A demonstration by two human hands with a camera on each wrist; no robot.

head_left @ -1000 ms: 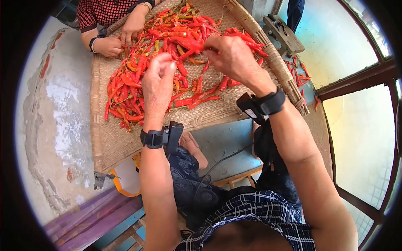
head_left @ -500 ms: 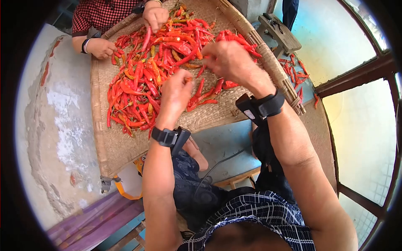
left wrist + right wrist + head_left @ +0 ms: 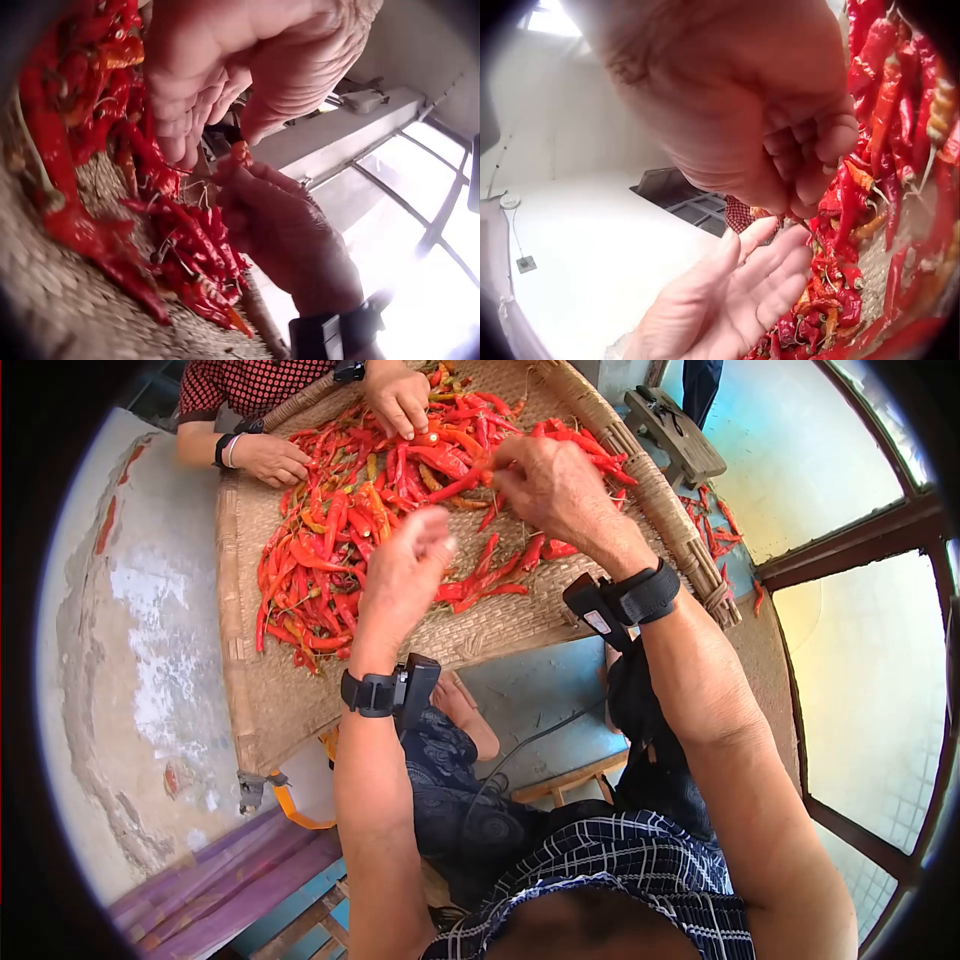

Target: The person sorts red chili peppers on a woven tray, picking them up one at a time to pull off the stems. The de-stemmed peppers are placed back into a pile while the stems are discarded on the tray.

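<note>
Red, orange and yellowish chili peppers [image 3: 335, 555] lie heaped on a woven tray [image 3: 290, 705]. My right hand [image 3: 560, 495] is over the heap's right part. In the left wrist view, its thumb and fingertips pinch a small orange-red chili pepper [image 3: 241, 153], mostly hidden by the fingers. Lower and to the left, my left hand [image 3: 405, 575] is raised over the heap with relaxed fingers. The right wrist view shows the left hand [image 3: 735, 300] with palm up and fingers nearly straight, just under the right hand's fingertips [image 3: 799, 206], holding nothing visible.
Across the tray, another person's two hands [image 3: 270, 458] touch the peppers. A small wooden bench [image 3: 675, 435] stands beyond the tray's right edge, with more peppers [image 3: 715, 530] on the floor near it. A wall [image 3: 150, 630] is at the left, windows [image 3: 865, 680] at the right.
My left hand closed in toward the right hand, then moved slightly back left with its fingers loosened. The other person's upper hand moved right and let go of a raised pepper.
</note>
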